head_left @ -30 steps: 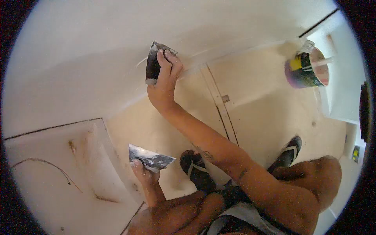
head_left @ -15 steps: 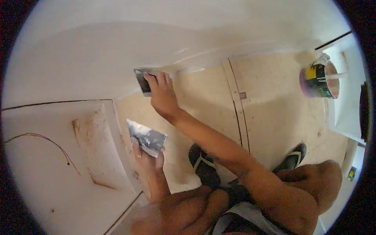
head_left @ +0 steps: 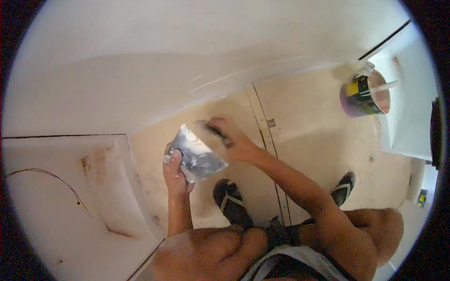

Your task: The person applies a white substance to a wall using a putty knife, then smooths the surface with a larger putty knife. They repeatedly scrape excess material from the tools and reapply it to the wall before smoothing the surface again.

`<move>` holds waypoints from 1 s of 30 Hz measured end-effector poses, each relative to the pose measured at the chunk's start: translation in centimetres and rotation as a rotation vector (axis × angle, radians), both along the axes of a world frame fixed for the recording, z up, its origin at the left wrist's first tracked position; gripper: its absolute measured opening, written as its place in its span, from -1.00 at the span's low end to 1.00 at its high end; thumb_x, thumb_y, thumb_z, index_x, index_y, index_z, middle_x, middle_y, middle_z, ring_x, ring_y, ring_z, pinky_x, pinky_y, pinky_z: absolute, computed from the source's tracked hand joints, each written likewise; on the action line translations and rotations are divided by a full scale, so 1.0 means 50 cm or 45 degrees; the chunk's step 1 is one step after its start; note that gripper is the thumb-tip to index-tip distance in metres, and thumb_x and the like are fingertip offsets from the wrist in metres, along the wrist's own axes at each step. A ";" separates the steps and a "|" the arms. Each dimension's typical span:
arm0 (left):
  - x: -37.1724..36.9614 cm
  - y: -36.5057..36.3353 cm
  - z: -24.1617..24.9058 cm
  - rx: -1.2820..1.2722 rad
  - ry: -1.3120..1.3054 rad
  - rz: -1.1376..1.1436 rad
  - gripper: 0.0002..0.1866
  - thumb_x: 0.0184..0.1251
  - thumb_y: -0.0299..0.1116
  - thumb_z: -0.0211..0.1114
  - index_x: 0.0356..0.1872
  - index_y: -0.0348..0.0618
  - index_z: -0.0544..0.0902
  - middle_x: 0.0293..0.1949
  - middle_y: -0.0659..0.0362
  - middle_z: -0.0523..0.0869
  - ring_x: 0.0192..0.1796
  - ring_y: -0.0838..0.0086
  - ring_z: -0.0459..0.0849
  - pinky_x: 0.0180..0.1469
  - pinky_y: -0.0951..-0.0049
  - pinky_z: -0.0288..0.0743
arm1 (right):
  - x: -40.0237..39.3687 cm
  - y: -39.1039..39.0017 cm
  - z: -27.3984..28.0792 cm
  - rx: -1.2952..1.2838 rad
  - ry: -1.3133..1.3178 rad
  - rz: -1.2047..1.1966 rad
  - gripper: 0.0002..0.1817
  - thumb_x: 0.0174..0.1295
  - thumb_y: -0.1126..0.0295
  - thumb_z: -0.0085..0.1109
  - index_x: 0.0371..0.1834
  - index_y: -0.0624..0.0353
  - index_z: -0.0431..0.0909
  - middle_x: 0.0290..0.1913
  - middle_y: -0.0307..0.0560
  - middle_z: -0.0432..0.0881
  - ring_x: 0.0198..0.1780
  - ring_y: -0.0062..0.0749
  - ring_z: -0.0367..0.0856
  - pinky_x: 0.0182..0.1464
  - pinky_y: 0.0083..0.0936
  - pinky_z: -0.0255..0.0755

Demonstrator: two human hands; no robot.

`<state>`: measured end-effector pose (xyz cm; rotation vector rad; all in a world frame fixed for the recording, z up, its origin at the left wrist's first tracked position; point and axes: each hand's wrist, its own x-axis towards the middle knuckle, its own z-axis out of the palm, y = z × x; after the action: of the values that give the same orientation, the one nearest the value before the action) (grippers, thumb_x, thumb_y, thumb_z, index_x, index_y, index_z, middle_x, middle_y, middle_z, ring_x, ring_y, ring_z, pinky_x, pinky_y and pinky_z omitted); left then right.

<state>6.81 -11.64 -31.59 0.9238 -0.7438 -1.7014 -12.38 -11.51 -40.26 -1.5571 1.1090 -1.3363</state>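
My left hand (head_left: 175,169) grips a flat metal filler plate (head_left: 199,157), its thumb on the face. Pale filler is smeared across the plate's grey surface, and white smears mark the fingers. Just to the right of it, my right hand (head_left: 230,136) is closed on a dark-handled putty knife (head_left: 216,131), blurred by motion. The blade end lies close to the plate's upper right edge. Behind both hands rises a white wall (head_left: 140,89), with a few thin white ridges low down where it meets the tan floor (head_left: 309,140).
A bucket (head_left: 363,96) with a pale stick in it stands at the right by the wall. Left is a white recessed box (head_left: 70,187) with brown stains and loose thin wires (head_left: 56,175). My feet in flip-flops (head_left: 232,201) are on the floor.
My right hand has come away from the wall, moving down and right with the putty knife. My left hand has lifted the plate up and right towards it. The view has shifted slightly.
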 end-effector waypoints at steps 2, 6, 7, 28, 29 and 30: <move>-0.003 0.006 -0.001 -0.085 -0.082 0.068 -0.54 0.46 -0.30 0.16 0.29 -0.26 0.38 0.07 0.09 0.58 0.11 0.34 0.59 0.22 0.31 0.47 | -0.028 0.032 0.009 0.390 -0.375 -0.270 -0.40 0.10 0.42 0.29 0.28 0.13 0.39 0.15 0.03 0.50 0.19 -0.06 0.49 0.34 -0.26 0.32; -0.023 0.006 -0.005 -0.411 -0.402 0.089 -0.53 0.47 -0.35 0.14 0.32 -0.29 0.34 0.16 0.04 0.53 0.21 0.25 0.54 0.29 0.24 0.41 | -0.070 0.060 0.084 0.858 -1.734 -0.417 -0.52 0.17 0.40 0.28 0.19 0.13 0.45 -0.05 -0.08 0.65 0.04 -0.16 0.65 0.18 -0.35 0.49; -0.042 -0.004 0.017 -0.673 -0.605 -0.099 -0.57 0.40 -0.40 0.17 0.27 -0.22 0.42 0.21 0.01 0.51 0.27 0.16 0.49 0.32 0.17 0.38 | -0.075 0.067 0.079 0.860 -1.738 -0.420 -0.52 0.17 0.40 0.28 0.19 0.13 0.45 -0.05 -0.08 0.65 0.04 -0.16 0.65 0.18 -0.35 0.49; -0.115 0.048 -0.017 -1.036 -1.460 -0.853 -0.60 0.28 -0.69 0.19 0.01 0.07 0.71 0.14 -0.01 0.63 0.28 0.06 0.56 0.31 0.20 0.46 | -0.667 0.001 -0.033 0.177 -0.231 -1.597 -0.59 0.39 0.32 0.11 0.23 0.30 0.48 0.10 0.03 0.65 0.12 -0.24 0.59 0.22 -0.38 0.37; -0.119 0.051 -0.015 -0.904 -1.456 -0.882 -0.62 0.30 -0.69 0.19 0.00 0.05 0.72 0.15 -0.01 0.63 0.27 0.08 0.56 0.32 0.21 0.45 | -0.682 -0.014 -0.029 -0.041 -0.015 -1.714 -0.59 0.44 0.32 0.04 0.26 0.32 0.47 0.09 0.08 0.67 0.18 -0.14 0.59 0.28 -0.34 0.33; -0.116 0.048 -0.016 -0.898 -1.454 -0.885 -0.62 0.30 -0.69 0.19 0.00 0.05 0.72 0.15 -0.01 0.63 0.27 0.08 0.56 0.32 0.21 0.45 | -0.703 -0.029 -0.035 -0.036 -0.011 -1.714 -0.59 0.44 0.32 0.04 0.26 0.32 0.47 0.09 0.08 0.67 0.18 -0.14 0.59 0.28 -0.34 0.33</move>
<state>1.00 -9.25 -32.37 1.1307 -2.4547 -1.1076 -47.56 -12.99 -41.99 -0.6722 2.2883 -2.1263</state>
